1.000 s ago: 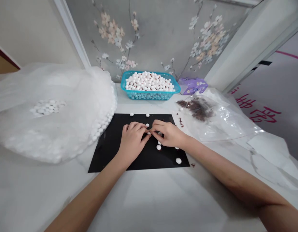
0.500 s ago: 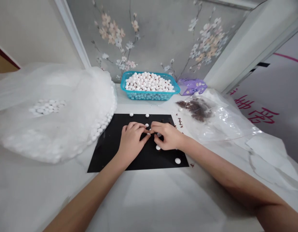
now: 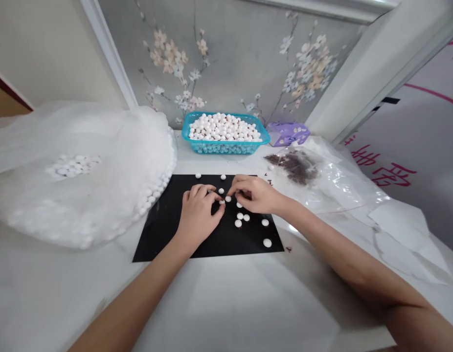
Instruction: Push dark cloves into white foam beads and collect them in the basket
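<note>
My left hand (image 3: 199,212) is over the black mat (image 3: 164,234), its thumb and index finger closed on a small white ball (image 3: 221,202). Right beside that, another white ball (image 3: 228,199) lies just below the index fingertip of my right hand (image 3: 256,194). The fingers of my right hand are curled in toward the thumb; whatever they may hold is too small to make out. More white balls (image 3: 240,216) lie scattered on the mat around both hands, some showing a dark red bit underneath.
Behind the mat stands a blue basket (image 3: 226,148) heaped with white balls with dark red bits. A large translucent bag (image 3: 112,195) of white balls is at left. To the right are a clear bag (image 3: 296,166) of dark red pieces and a purple packet (image 3: 288,134).
My right hand has drawn slightly up and away from my left, uncovering several white balls on the mat. A ball now shows between the hands. The view has shifted a little.
</note>
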{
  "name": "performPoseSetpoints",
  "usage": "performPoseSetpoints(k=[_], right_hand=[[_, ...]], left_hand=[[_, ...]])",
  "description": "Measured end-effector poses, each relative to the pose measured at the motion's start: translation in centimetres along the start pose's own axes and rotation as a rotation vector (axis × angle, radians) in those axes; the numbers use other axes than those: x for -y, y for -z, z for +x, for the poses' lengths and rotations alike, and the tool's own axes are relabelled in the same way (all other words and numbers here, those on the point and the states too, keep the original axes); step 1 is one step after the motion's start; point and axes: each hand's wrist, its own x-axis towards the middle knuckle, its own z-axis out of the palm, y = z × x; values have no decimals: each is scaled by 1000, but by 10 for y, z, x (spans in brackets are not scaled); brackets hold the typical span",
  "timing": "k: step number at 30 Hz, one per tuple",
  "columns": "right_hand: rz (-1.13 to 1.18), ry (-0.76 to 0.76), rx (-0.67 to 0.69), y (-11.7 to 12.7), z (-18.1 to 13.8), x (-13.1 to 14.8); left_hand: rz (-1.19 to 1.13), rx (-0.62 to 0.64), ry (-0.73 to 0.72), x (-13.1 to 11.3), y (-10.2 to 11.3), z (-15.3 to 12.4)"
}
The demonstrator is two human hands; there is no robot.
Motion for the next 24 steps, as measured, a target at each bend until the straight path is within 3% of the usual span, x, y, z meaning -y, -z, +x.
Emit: performPoseSetpoints(k=[5,13,18,21,24], right_hand=[[-74,-111,19,6,-1,-2],[42,-87,41,-7,2,-3],[291,-177,-1,-13,5,0],[350,-187,47,-11,5,0],[405,-202,112,-3,5,-3]], left_hand=[[38,-30,47,0,-1,-1],[44,-49,45,1,-1,-1],[26,-75,-105,-1,2,-2],[16,-61,-206,0,2,-3],[-7,-15,-220,2,1,-2]])
